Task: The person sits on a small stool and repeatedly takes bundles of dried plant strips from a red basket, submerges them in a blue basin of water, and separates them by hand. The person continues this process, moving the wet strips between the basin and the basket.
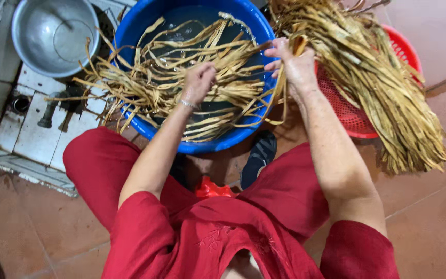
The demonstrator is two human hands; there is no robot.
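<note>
Over the blue basin: work is seen at 12 o'clock of the view, above the red-clad knees.
Blue basin (210, 145): water is held in it; tan strips are draped across it and over its rim at 9 o'clock.
Left hand (198, 82): grip is closed around a bunch of wet strips (156, 85) near the basin's middle.
Right hand (295, 64): grip is pinched shut on a few strips (280, 95) at the basin's 3 o'clock rim; their ends hang down outside the wall.
Strips relative to grip: both held bunches are inside the fists, the rest trailing toward 9 o'clock and 6 o'clock.
Red basket (352, 116): at 3 o'clock, just beside the basin, a large sheaf of strips (383, 88) is laid over it.
Metal bowl (53, 33): at 10 o'clock, apart from the hands.
Risk (judged): tangled strips could be snapped if pulled hard; overhanging ends could slide onto the floor (424, 206); water could be dripped onto the tiles.
</note>
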